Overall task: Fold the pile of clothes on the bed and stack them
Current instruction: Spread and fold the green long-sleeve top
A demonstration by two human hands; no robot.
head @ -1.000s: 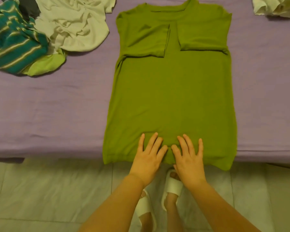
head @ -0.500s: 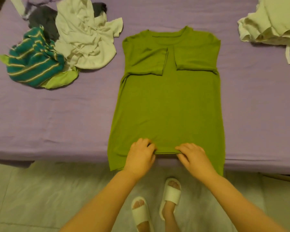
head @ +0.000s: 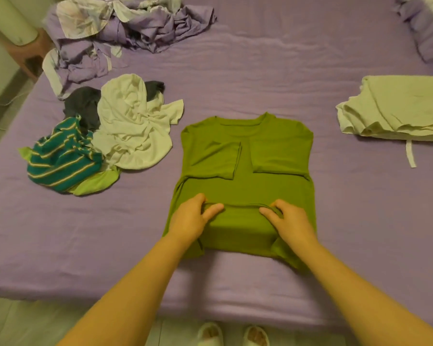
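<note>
Nearest us, our left hand (head: 191, 218) and right hand (head: 289, 219) each pinch the hem of the green T-shirt (head: 245, 186), which is doubled up over its lower half at the middle of the purple bed (head: 235, 78). Further left lies the unfolded pile (head: 103, 136); far right sits a folded cream stack (head: 398, 108).

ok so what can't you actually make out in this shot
All from the head view:
- Fingertips of the left hand and right hand: tucked under the hem of the green shirt.
- Dark garment: mostly buried under the white top, so its type is unclear.
- Folded pale stack: cut off by the right edge.
- Slippers: cut off by the bottom edge.
</note>
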